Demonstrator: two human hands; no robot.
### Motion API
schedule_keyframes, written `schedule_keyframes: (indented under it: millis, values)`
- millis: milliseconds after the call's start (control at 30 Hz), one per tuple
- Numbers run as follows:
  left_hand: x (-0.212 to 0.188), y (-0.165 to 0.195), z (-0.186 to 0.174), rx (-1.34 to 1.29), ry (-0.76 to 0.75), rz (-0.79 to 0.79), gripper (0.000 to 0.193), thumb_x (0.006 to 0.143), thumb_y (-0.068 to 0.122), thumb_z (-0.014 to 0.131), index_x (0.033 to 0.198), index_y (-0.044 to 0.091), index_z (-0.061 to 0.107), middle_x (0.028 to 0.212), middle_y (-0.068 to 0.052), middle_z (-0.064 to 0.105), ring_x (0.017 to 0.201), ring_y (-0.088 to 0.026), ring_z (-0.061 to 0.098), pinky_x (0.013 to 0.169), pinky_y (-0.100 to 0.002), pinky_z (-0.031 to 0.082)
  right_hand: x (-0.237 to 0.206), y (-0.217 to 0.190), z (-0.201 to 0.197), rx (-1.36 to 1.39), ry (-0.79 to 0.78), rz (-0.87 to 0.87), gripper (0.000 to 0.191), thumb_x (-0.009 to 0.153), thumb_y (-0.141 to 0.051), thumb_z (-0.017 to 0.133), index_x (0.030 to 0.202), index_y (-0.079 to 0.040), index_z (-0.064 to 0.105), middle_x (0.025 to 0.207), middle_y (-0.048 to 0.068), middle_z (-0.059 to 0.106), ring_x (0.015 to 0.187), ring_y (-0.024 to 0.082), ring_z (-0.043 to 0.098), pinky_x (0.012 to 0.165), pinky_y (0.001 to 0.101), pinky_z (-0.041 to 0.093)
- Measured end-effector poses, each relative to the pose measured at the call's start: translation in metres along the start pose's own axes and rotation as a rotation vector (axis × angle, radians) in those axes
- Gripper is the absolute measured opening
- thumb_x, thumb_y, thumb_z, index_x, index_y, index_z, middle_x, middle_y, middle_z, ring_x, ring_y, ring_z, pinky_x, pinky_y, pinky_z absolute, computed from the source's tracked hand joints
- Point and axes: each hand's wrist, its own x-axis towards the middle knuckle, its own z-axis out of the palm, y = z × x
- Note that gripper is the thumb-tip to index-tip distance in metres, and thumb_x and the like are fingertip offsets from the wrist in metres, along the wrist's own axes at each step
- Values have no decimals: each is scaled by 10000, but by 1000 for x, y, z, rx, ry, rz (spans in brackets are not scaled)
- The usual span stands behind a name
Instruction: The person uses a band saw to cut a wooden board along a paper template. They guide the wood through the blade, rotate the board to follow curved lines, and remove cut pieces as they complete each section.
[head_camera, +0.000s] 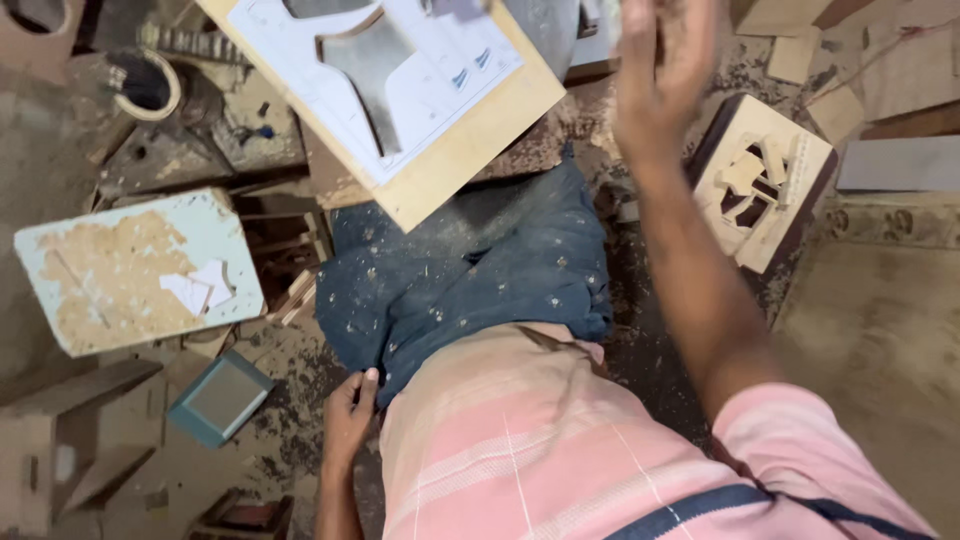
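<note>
The wooden board (455, 150) with a paper template (400, 70) glued on lies at twelve o'clock, past the denim-covered lap (470, 280). It looks stiff, flat and fairly light, with sawdust likely making it slippery; its bare edges seem the safest hold. The right hand (665, 70) hovers blurred at one o'clock, fingers spread loose, grasping nothing. The left hand (350, 420) at seven o'clock pinches the denim. A fretwork block (765, 180) sits at two o'clock and a pale scuffed panel (135, 270) at nine.

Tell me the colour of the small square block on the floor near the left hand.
Teal-blue frame with a greyish face, shown in the head view.
</note>
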Motion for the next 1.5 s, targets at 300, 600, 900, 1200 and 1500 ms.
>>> schedule_keyframes:
  millis: [300, 600, 900, 1200, 1500]
  values:
    - [92, 41, -26, 673, -279, -123, 941, 895, 845, 439, 1406, 63, 550, 1407, -301, 473, 1276, -598, 495, 1033, -698, 292, -194, 40, -103, -401, -177, 880, 144, 982, -145, 713, 997, -5, 742, 781, 44, 714, 667, 85, 620, 613, 261, 504]
    - [105, 261, -71, 143, 546, 432, 499, 1054, 360, 555, 1415, 17, 582, 1275, -260, 667, 1162, -413, 664, 1015, -480, 502, -57, 128, -50, -781, -350, 304, 524, 933, -228, 782, 1354, -22, 546, 1269, 291, 610, 1112, 478, 620, 910, 553, 516]
    - [175, 405, -32, 517, 467, 517, 785, 1030, 614, 370, 1641, 136, 244, 1634, -398, 10, 1487, -635, -19, 1153, -741, 14, 20, 144, -2, -1113, -644, 338, 810, 874, -399, 710, 1570, -131, 394, 1582, 340, 339, 1320, 624, 416, 1068, 653, 390]
    - [206, 414, -66, 799, 293, 847, 562, 988, 662, 338, 1510, 506, 472, 1732, -174, 82, 1567, -501, -15, 1121, -837, -52, 24, 131, 0, -1189, -720, 420, 847, 843, -358, 737, 1602, -198, 396, 1616, 275, 295, 1382, 562, 364, 1077, 678, 339]
    - [205, 408, -67, 780, 324, 883, 595, 952, 667, 443, 1521, 495, 464, 1704, -206, 84, 1533, -534, -22, 1087, -855, -23, 21, 143, -1, -1261, -764, 364, 761, 872, -322, 717, 1579, -219, 454, 1563, 278, 360, 1368, 562, 374, 1040, 694, 343]
